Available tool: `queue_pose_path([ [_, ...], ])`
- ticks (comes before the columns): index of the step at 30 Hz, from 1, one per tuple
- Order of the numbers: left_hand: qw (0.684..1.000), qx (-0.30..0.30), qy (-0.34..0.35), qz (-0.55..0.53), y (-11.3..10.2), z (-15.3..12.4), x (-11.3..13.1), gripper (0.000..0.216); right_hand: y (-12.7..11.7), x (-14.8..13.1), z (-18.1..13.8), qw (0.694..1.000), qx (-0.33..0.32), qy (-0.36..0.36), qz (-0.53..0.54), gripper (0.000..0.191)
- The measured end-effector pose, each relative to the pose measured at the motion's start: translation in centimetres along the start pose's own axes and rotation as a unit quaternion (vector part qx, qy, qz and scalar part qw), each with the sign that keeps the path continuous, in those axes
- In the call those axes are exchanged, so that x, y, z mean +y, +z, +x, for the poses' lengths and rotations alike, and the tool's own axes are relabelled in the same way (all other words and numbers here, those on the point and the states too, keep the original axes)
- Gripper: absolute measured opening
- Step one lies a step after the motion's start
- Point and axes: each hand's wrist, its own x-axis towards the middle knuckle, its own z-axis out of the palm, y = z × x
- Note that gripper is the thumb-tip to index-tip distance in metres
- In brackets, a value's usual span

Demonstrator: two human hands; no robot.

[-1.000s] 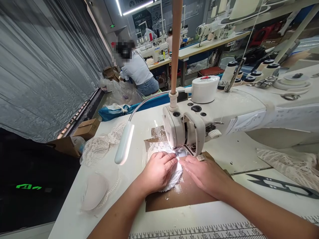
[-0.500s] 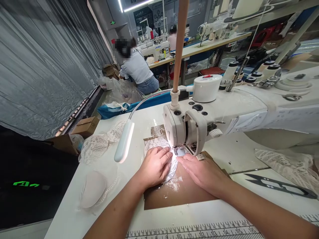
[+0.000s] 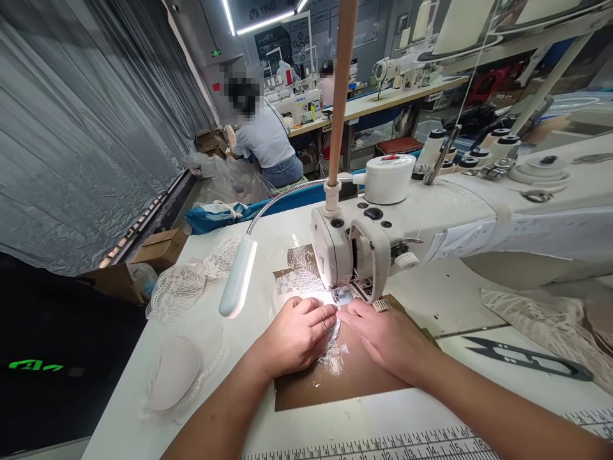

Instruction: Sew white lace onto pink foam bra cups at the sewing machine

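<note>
The left hand [image 3: 297, 333] lies flat, palm down, on a piece of white lace [image 3: 295, 285], with its fingers pointing at the needle of the sewing machine [image 3: 364, 246]. The right hand [image 3: 383, 335] lies flat just beside it, its fingertips at the presser foot and on the edge of the lace. Neither hand grips anything; both are spread open and press down, and their fingertips almost meet in front of the needle.

The lace sits under the head of the machine on a brown sheet [image 3: 354, 380] taped to the white bench [image 3: 450, 297]. Part of the lace runs behind the needle and part is hidden under the left hand.

A white lamp [image 3: 238, 276] on a bent neck hangs over the bench just left of the lace. Further left lie a heap of lace [image 3: 184, 284] and, nearer the bench edge, a padded cup [image 3: 173, 374] with lace trim. Right of the hands are black snips [image 3: 524, 358], with more lace [image 3: 541, 319] behind them. A printed ruler [image 3: 383, 445] runs along the near edge of the bench. In the background a seated person [image 3: 264, 135] faces another machine, and a box [image 3: 160, 246] stands on the floor.
</note>
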Motion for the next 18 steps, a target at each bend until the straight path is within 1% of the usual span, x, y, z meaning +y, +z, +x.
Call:
queue_pose_path([
  [3,1.0,-0.005,0.002,0.013,0.4,-0.1,-0.33,0.035,0.31,-0.06,-0.08,1.0,0.013,0.005,0.001,0.034],
  [8,1.0,-0.004,-0.014,0.019,0.85,0.19,-0.6,0.038,0.74,-0.18,-0.07,0.999,0.034,0.025,-0.017,0.033],
  [13,1.0,-0.004,-0.017,0.013,0.67,0.41,-0.5,0.038,0.96,-0.25,-0.05,0.998,0.044,0.029,-0.027,0.033],
  [18,0.999,0.007,-0.045,0.003,0.47,0.54,-0.4,0.037,0.95,-0.41,0.01,0.997,0.05,0.033,-0.047,0.031],
])
